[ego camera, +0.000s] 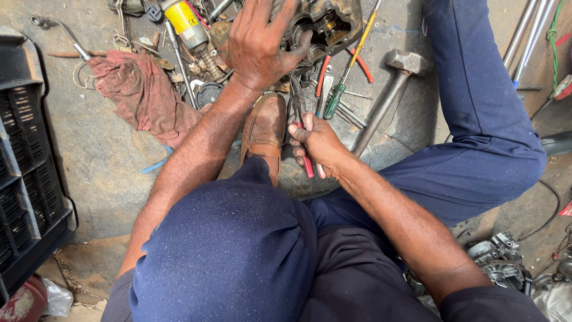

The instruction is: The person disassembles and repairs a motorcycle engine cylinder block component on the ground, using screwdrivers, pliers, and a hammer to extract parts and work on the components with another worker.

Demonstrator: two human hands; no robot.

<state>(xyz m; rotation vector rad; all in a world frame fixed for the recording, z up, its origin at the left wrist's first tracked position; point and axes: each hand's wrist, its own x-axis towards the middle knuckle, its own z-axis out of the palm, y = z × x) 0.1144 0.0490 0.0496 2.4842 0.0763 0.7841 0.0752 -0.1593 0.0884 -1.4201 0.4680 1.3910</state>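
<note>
My left hand [257, 46] rests on top of a dark, greasy metal engine part [333, 24] at the top of the head view, fingers spread over its edge. My right hand [316, 143] is closed around the red handles of a pair of pliers [301, 128], whose jaws point up toward the engine part. Both hands work just above my brown leather shoe [265, 128], with my blue-trousered knees in the foreground.
A hammer [387, 89] lies right of the pliers, beside a green-handled screwdriver [345, 68] and another red-handled tool [325, 71]. A reddish rag [143, 95] and a yellow-labelled cylinder [185, 24] lie left. A black plastic crate [24, 161] stands at the left edge.
</note>
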